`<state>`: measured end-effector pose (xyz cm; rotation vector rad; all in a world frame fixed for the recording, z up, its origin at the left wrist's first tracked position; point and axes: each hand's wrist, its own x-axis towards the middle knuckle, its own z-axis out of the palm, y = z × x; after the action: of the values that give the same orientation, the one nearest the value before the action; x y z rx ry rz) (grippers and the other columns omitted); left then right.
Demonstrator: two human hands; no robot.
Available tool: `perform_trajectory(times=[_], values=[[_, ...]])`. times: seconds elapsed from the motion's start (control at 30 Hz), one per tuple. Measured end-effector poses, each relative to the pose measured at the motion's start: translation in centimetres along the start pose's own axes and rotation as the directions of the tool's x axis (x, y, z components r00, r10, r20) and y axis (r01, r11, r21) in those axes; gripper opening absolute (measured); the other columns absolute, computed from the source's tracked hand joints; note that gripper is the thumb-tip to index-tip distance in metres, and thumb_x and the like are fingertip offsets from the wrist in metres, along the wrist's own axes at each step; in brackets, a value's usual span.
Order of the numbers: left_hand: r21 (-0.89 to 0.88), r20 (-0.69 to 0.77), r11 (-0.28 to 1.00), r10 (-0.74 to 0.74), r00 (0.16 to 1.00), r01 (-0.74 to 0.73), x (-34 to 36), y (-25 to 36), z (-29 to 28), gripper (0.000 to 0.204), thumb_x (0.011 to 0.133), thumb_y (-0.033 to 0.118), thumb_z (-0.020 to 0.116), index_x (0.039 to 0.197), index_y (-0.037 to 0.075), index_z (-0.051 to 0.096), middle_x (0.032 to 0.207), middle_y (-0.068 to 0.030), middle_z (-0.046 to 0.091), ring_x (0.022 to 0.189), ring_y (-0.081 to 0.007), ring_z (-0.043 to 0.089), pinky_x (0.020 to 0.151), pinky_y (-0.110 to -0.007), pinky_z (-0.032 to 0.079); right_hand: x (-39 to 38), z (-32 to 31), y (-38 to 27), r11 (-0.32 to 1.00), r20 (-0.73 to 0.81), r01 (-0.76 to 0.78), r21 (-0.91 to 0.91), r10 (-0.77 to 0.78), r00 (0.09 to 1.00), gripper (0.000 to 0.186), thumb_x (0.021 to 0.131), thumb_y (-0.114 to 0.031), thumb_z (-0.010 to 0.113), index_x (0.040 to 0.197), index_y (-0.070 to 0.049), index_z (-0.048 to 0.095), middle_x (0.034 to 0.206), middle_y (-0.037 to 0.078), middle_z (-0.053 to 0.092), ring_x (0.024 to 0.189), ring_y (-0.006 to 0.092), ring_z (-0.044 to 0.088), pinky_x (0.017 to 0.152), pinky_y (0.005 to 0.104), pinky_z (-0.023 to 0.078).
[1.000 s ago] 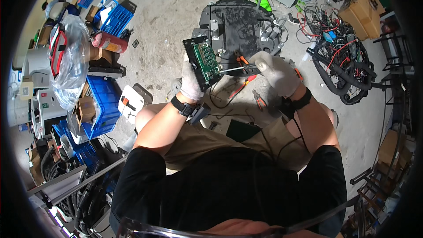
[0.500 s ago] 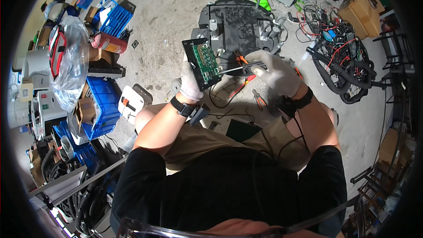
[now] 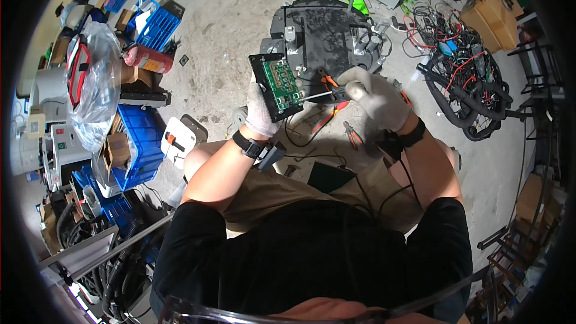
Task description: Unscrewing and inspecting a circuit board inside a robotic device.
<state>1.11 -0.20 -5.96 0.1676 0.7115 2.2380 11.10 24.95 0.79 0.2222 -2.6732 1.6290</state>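
Observation:
My gloved left hand [image 3: 260,111] grips a black panel along its left edge, with a green circuit board [image 3: 280,86] mounted on its face. The panel is tilted toward me. In my gloved right hand [image 3: 373,97] is a screwdriver [image 3: 319,95], its dark handle inside my closed fingers. The shaft points left, and its tip meets the lower right part of the board; whether it sits in a screw is too small to tell. Beyond both hands lies a dusty black machine base [image 3: 327,30] on the floor.
Orange-handled pliers [image 3: 352,134] and other orange-handled tools [image 3: 327,119] lie on the floor below my right hand. A heap of tangled cables [image 3: 462,66] spreads to the right. Blue crates [image 3: 141,147] and a red fire extinguisher [image 3: 149,59] stand at the left.
The fingers of my right hand have curled in further around the screwdriver handle, and the shaft lies slightly differently. The board in my left hand has barely shifted.

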Motion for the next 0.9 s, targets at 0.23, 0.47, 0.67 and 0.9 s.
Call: perform_trajectory(times=[0.23, 0.47, 0.67, 0.9], values=[[0.11, -0.158, 0.993, -0.012, 0.987, 0.03, 0.3, -0.3, 0.4, 0.072, 0.093, 0.062, 0.034, 0.137, 0.005, 0.041, 0.128, -0.0167, 0.054, 0.113, -0.0334, 0.057, 0.093, -0.049, 0.051, -0.2, 0.1, 0.3, 0.991, -0.029, -0.063, 0.119, 0.067, 0.997, 0.017, 0.093, -0.009, 0.051, 0.106, -0.001, 0.059, 0.087, 0.01, 0.063, 0.088, 0.0206, 0.062, 0.08, 0.0309, 0.047], [-0.011, -0.107, 0.999, -0.036, 0.994, 0.035, 0.3, -0.2, -0.2, 0.065, 0.097, 0.054, 0.026, 0.136, 0.005, 0.042, 0.124, -0.0166, 0.056, 0.11, -0.034, 0.059, 0.092, -0.05, 0.051, -0.3, 0.4, 0.3, 0.999, -0.041, 0.03, 0.024, -0.029, 0.999, 0.018, 0.092, -0.011, 0.052, 0.106, -0.001, 0.059, 0.09, 0.012, 0.065, 0.089, 0.0245, 0.063, 0.081, 0.033, 0.048], [-0.045, -0.058, 0.998, -0.044, 0.997, 0.041, -0.1, 0.0, 0.3, 0.062, 0.098, 0.052, 0.026, 0.133, 0.005, 0.044, 0.122, -0.0162, 0.057, 0.108, -0.0337, 0.059, 0.09, -0.05, 0.052, 0.0, 0.4, -0.4, 0.991, -0.136, 0.117, -0.064, -0.125, 0.983, 0.017, 0.093, -0.011, 0.052, 0.106, -0.001, 0.059, 0.09, 0.013, 0.065, 0.086, 0.0259, 0.063, 0.08, 0.0342, 0.048], [-0.104, -0.067, 0.993, -0.071, 0.995, 0.063, 0.3, -0.2, 0.1, 0.06, 0.098, 0.051, 0.025, 0.133, 0.005, 0.044, 0.122, -0.0164, 0.056, 0.109, -0.0334, 0.059, 0.091, -0.051, 0.051, -0.2, 0.4, -0.2, 0.996, -0.036, -0.049, 0.081, 0.052, 0.998, 0.02, 0.095, -0.012, 0.05, 0.111, -0.001, 0.056, 0.092, 0.012, 0.066, 0.086, 0.0242, 0.063, 0.08, 0.0325, 0.048]])
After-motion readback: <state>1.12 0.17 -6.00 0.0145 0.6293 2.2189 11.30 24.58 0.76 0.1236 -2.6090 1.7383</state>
